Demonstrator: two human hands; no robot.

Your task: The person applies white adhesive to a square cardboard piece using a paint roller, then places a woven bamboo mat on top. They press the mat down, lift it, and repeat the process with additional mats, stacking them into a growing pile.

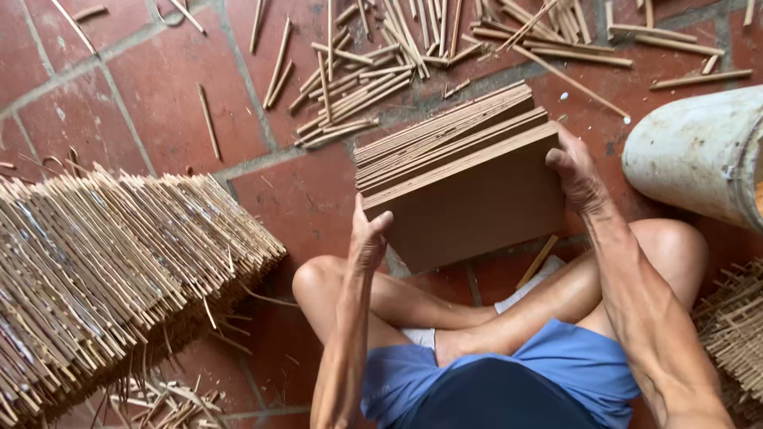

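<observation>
I sit cross-legged on a red tiled floor and hold a stack of thin brown boards [469, 199] in front of my knees. My left hand [367, 238] presses against the stack's left edge, thumb up. My right hand [574, 171] grips the stack's right edge near its top corner. The boards fan apart slightly along the upper edge and the nearest one tilts towards me.
A big heap of woven bamboo strip mats [111, 270] lies at the left. Loose bamboo sticks [373, 71] are scattered over the floor beyond the stack. A pale cylindrical container [699, 151] lies on its side at the right, above more bamboo strips [735, 326].
</observation>
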